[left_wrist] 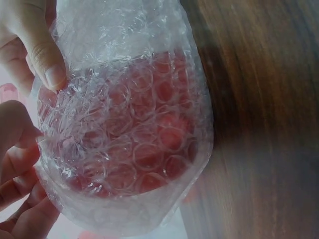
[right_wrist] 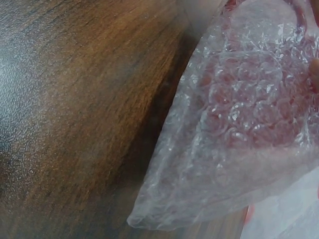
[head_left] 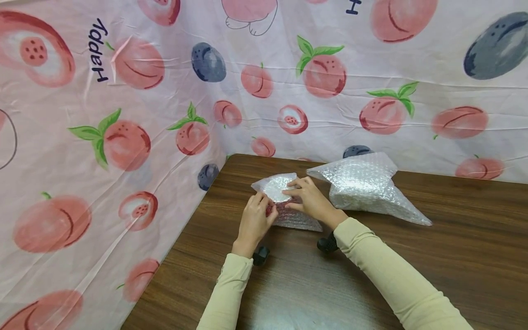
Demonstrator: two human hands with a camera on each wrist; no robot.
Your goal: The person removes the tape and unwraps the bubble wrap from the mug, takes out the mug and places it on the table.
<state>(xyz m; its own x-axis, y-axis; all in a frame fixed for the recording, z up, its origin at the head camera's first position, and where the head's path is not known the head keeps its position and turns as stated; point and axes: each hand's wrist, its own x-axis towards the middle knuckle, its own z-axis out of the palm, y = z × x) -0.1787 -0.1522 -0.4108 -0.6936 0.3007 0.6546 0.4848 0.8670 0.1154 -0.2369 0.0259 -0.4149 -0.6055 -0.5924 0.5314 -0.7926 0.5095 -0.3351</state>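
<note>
A bubble-wrapped package [head_left: 294, 221] lies on the table before me, with something red and pale showing through the clear wrap; what the wrapped thing is, I cannot tell. My left hand [head_left: 253, 220] pinches the wrap at the package's left side, fingers curled. On the far right side, my right hand [head_left: 311, 199] grips the wrap between thumb and fingers. In the left wrist view, the bubble wrap [left_wrist: 134, 114] covers a rounded red shape, with fingers from both hands at its edge. The right wrist view shows a loose, flattened corner of the wrap [right_wrist: 169, 204].
A larger bubble-wrapped bundle [head_left: 363, 185] sits to the right, near the back edge, with pointed loose ends. Small black devices [head_left: 261, 255] show by both wrists. The brown wooden table [head_left: 453, 256] meets a fruit-print cloth [head_left: 165, 91] at the back and left.
</note>
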